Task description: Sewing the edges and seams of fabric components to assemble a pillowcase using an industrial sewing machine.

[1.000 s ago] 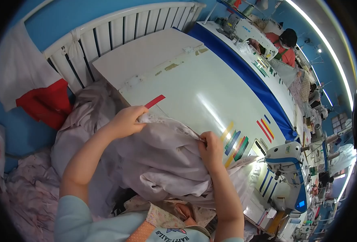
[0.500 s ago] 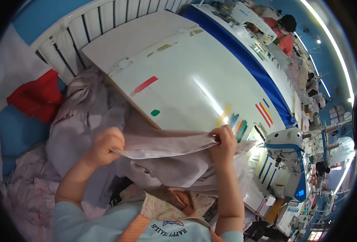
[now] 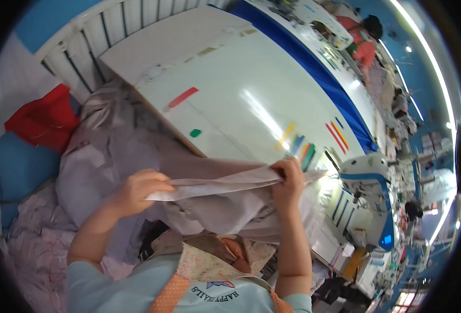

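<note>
A pale pinkish-grey fabric (image 3: pixel 225 208) drapes over my lap and up to the front edge of the white sewing table. My left hand (image 3: pixel 141 192) pinches the folded edge of the fabric at its left end. The same edge runs taut to my right hand (image 3: pixel 289 177), closed on it near the coloured tape strips. Between the hands the edge is a narrow folded band, lighter underneath. To the right of my right hand, the fabric reaches toward the lit needle area of a white and blue sewing machine (image 3: pixel 365 175).
The white tabletop (image 3: pixel 215 83) carries coloured tape marks. A white slatted rail (image 3: pixel 116 23) runs behind it. Red cloth (image 3: pixel 45 117) hangs at the left, above heaped fabric (image 3: pixel 37 224). Across a blue strip (image 3: pixel 303 62), a person in red (image 3: pixel 363 49) sits by another machine.
My left hand has shifted its grip, its fingers now reaching further right along the folded edge. My right hand keeps its hold, slightly higher. The view has tilted a little.
</note>
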`<action>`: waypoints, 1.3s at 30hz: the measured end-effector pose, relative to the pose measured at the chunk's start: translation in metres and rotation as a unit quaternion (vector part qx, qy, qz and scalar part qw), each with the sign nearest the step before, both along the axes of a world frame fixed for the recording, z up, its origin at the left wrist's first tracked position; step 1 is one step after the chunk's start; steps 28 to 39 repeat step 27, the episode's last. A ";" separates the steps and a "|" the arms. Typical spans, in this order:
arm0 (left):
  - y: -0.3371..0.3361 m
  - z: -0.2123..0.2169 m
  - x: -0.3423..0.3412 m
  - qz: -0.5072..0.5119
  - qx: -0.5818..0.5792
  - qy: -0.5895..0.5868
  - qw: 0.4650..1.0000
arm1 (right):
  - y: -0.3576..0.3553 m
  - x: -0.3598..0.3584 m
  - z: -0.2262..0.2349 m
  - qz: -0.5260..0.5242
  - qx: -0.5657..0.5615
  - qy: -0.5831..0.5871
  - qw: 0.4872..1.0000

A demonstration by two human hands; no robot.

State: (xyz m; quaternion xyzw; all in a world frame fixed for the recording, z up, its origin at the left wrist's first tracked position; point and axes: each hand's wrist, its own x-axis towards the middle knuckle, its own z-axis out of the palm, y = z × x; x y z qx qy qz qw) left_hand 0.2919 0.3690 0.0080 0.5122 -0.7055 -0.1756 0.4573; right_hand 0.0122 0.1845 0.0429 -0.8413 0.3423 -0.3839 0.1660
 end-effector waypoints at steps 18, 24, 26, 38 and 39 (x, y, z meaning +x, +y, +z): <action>0.167 0.080 0.211 0.506 -0.067 -0.027 0.860 | 0.077 0.024 -0.002 0.128 0.089 0.086 0.984; 0.202 0.074 0.211 0.485 -0.061 -0.132 0.862 | 0.086 0.016 -0.012 0.083 0.037 -0.001 0.996; 0.203 0.063 0.198 0.428 -0.048 -0.151 0.890 | 0.084 0.008 -0.008 0.062 0.036 0.001 0.997; 0.205 0.059 0.191 0.397 -0.035 -0.199 0.895 | 0.085 0.021 -0.013 0.080 0.039 -0.006 0.996; 0.205 0.059 0.191 0.397 -0.035 -0.199 0.895 | 0.085 0.021 -0.013 0.080 0.039 -0.006 0.996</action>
